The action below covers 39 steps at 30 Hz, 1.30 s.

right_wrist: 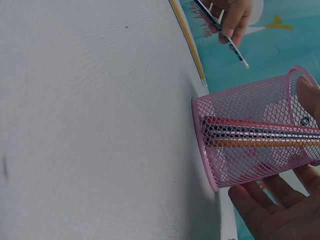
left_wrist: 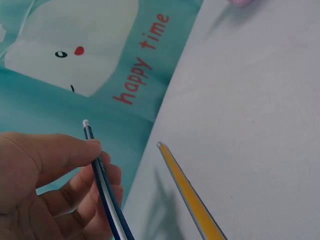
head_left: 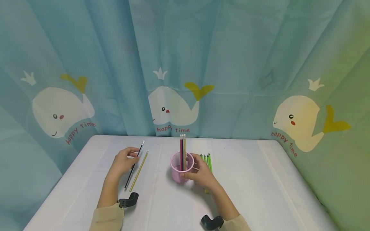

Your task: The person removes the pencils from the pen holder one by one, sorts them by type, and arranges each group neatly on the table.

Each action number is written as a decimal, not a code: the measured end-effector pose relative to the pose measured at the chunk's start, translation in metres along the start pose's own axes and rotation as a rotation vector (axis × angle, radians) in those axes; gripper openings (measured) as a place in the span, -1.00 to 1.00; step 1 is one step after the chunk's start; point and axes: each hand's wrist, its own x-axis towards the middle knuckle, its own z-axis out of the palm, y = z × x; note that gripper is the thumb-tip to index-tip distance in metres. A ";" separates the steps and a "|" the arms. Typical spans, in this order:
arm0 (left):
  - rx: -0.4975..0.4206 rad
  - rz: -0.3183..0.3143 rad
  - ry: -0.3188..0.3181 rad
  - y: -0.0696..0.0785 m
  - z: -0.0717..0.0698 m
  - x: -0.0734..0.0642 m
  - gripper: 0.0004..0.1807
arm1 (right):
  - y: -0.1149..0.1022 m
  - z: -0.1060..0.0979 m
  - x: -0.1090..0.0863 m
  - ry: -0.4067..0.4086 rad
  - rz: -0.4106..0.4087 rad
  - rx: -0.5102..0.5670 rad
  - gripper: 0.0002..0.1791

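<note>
My left hand (head_left: 122,163) pinches a dark blue and white striped pencil (left_wrist: 106,192) between thumb and fingers, its white eraser end pointing away from me. Just right of it, a yellow pencil (head_left: 139,171) lies on the table. At the middle, my right hand (head_left: 204,175) grips a pink mesh pen cup (head_left: 175,176) from its right side, thumb in front and fingers behind. Several pencils (head_left: 182,150), red, dark and yellow, lean inside the upright cup with their eraser ends up. The left wrist view catches only a bit of the cup's base.
Several green pencils (head_left: 209,163) lie on the white table (head_left: 260,186) behind and right of my right hand, partly hidden by it. A blue curtain (head_left: 237,64) with printed whales hangs along the table's far edge. Black wrist cameras sit on both wrists.
</note>
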 end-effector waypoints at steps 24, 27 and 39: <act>0.091 -0.096 -0.035 -0.016 0.009 0.002 -0.62 | 0.001 0.000 0.000 0.001 0.013 0.018 -0.12; 0.101 -0.091 -0.030 -0.017 0.010 0.001 -0.62 | 0.001 0.000 0.000 0.001 0.016 0.022 -0.13; 0.084 -0.111 -0.017 -0.018 0.012 0.002 -0.59 | -0.003 0.001 -0.001 0.004 0.033 0.016 -0.11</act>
